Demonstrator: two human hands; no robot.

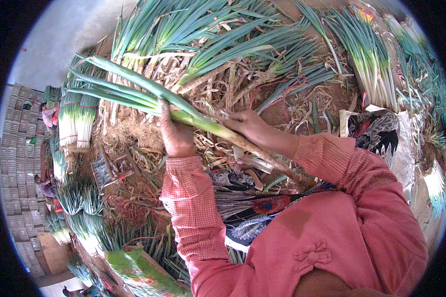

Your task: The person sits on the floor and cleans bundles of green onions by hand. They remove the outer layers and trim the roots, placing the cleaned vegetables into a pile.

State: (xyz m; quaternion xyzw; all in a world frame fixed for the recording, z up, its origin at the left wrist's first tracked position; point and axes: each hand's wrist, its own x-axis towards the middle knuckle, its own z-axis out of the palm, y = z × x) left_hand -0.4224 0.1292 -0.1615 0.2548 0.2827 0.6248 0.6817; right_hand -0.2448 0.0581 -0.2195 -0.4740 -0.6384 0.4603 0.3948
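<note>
A large green onion stalk [212,128] lies slantwise across the view, its green leaves at the upper left and its brown, soiled root end at the lower right by the person's lap. My left hand [176,130] grips it where the leaves branch. My right hand [245,124] is at the middle of the stalk, its fingers closed on a thin strip that looks like a dry outer leaf. Beyond the hands is a heap of untrimmed green onions [208,44] with dry husks and tangled roots [133,130].
Tied bundles of green onions [68,118] stand at left, near two people [50,115]. Cleaned green onions [373,70] lie at upper right, beside red twine [290,89]. A small low stool [113,170] and a green printed sack [145,271] are at left and lower left.
</note>
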